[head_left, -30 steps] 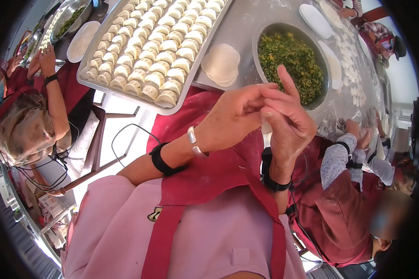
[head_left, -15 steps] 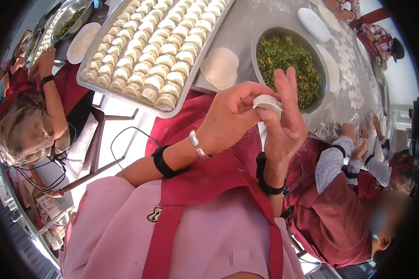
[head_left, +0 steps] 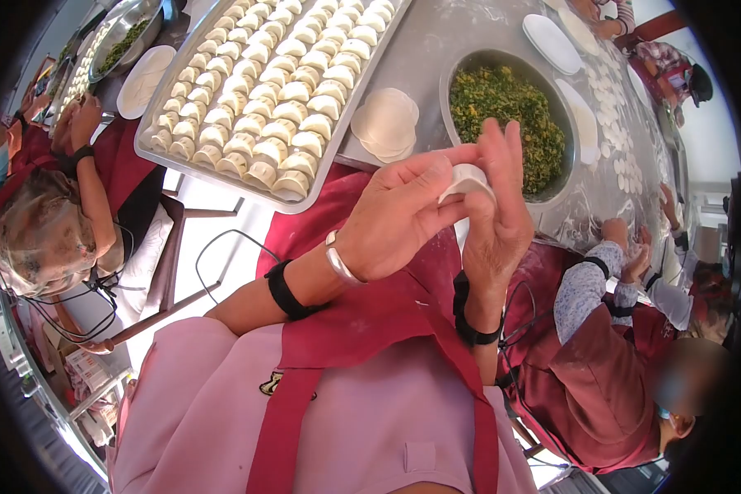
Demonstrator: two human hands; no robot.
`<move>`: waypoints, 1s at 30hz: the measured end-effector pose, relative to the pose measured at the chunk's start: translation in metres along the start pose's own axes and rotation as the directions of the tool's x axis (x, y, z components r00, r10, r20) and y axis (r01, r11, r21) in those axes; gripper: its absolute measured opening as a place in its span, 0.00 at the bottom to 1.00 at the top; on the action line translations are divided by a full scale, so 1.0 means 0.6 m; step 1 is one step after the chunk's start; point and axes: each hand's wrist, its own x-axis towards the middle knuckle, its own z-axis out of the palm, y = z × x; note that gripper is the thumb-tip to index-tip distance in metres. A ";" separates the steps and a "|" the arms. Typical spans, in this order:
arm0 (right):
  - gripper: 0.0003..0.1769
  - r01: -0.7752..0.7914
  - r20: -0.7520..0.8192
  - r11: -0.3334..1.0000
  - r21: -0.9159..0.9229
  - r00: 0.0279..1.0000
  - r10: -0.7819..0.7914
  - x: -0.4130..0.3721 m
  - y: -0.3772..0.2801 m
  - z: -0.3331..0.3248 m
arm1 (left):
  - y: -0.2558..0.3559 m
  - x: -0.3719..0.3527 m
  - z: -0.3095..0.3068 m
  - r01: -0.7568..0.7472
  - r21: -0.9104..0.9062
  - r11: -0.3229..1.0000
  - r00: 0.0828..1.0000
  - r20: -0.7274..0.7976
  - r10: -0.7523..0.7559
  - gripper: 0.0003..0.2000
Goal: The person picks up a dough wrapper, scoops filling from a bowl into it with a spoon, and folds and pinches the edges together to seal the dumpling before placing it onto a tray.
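Left hand (head_left: pixel 391 218) and right hand (head_left: pixel 502 226) pinch one folded dumpling (head_left: pixel 468 179) in their fingers, off the tray (head_left: pixel 214 180), where I see rows of shaped dumplings (head_left: pixel 279 129), with wrappers (head_left: pixel 384 125) and filling (head_left: pixel 506 107) left to use.

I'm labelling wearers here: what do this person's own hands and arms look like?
The left hand is gloveless, with a silver bangle at the wrist and a black band farther up. The right hand, also gloveless, has a black wristband. No sleeve covers either forearm.
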 end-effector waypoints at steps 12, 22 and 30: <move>0.16 -0.153 -0.186 0.930 0.334 0.957 0.224 -0.020 -0.004 0.004 | -0.010 0.000 -0.004 -0.001 -0.119 0.993 0.998 0.066 0.009 0.24; 0.08 0.008 -0.211 0.986 0.167 0.977 0.028 -0.018 0.024 -0.002 | -0.016 -0.002 -0.005 0.008 -0.093 0.996 0.997 0.076 -0.001 0.23; 0.13 -0.185 -0.124 0.922 0.340 0.963 0.239 -0.006 -0.002 -0.007 | 0.004 -0.001 -0.006 0.074 -0.059 0.995 0.996 0.055 -0.071 0.23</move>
